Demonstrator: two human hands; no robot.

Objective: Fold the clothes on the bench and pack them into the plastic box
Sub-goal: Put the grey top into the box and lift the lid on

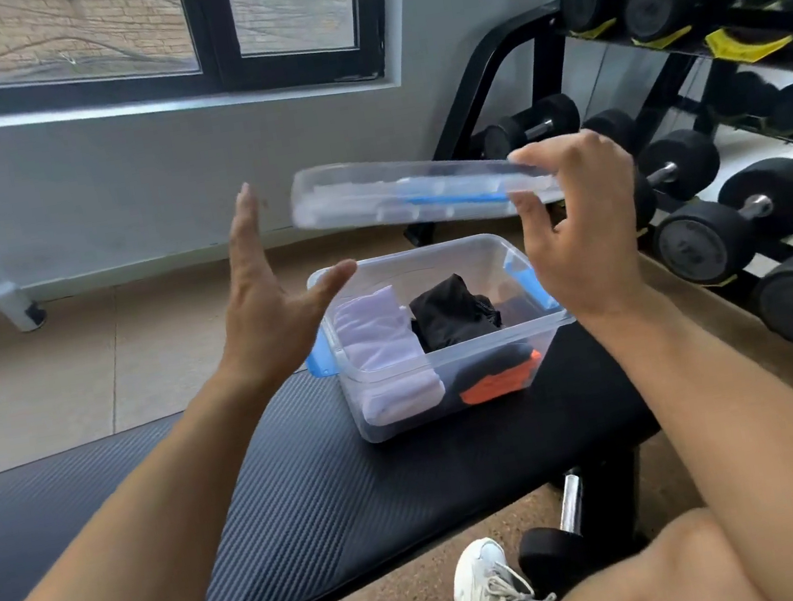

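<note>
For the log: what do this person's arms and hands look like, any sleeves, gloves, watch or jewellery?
Both forearms are bare as far as the view shows, with no sleeves visible. The left hand and right hand carry no gloves, and no rings, watch or wristband are visible. Lower down, a white lace-up sneaker with a grey sock is worn.

The plastic box [441, 340] stands on the tabletop [310, 493], toward its right end. Folded clothes [383, 348] lie side by side in the box. The lid [399, 194] is above the box, apart from it, held at its right end by the right hand [576, 242]. The left hand [265, 299] is left of the lid, not touching it. A dumbbell rack [695, 111] stands right of the tabletop; a bottle [8, 296] stands on the floor at far left, by the wall.
</note>
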